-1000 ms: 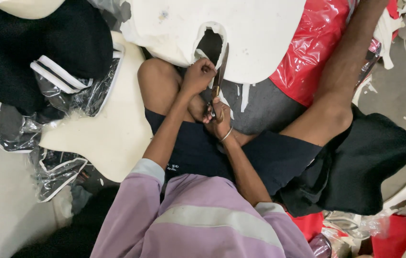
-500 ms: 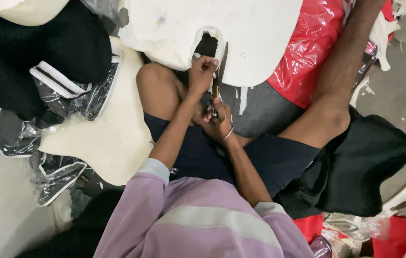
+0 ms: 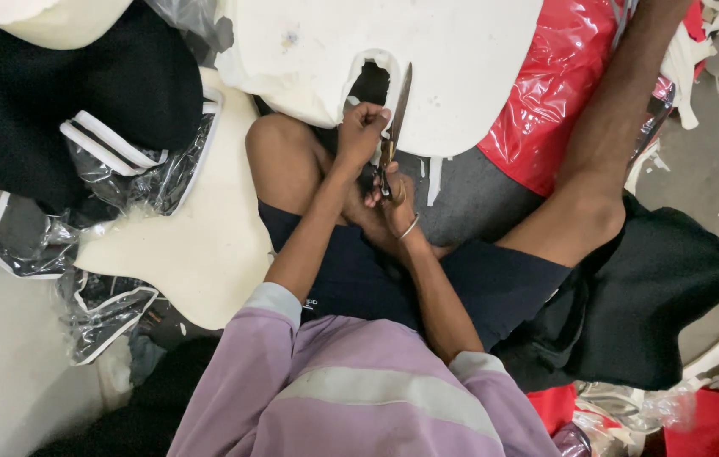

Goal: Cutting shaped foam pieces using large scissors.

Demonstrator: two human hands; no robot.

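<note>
One pair of scissors [image 3: 393,127] stands near twelve o'clock of centre. Two hands are in view, the left hand [image 3: 361,131] and the right hand [image 3: 393,199], both just above centre. Three pale foam pieces show: one large piece [image 3: 461,59] at twelve o'clock, one [image 3: 198,245] at nine, one [image 3: 46,17] at eleven. One red plastic sheet [image 3: 554,101] lies at two o'clock.
</note>
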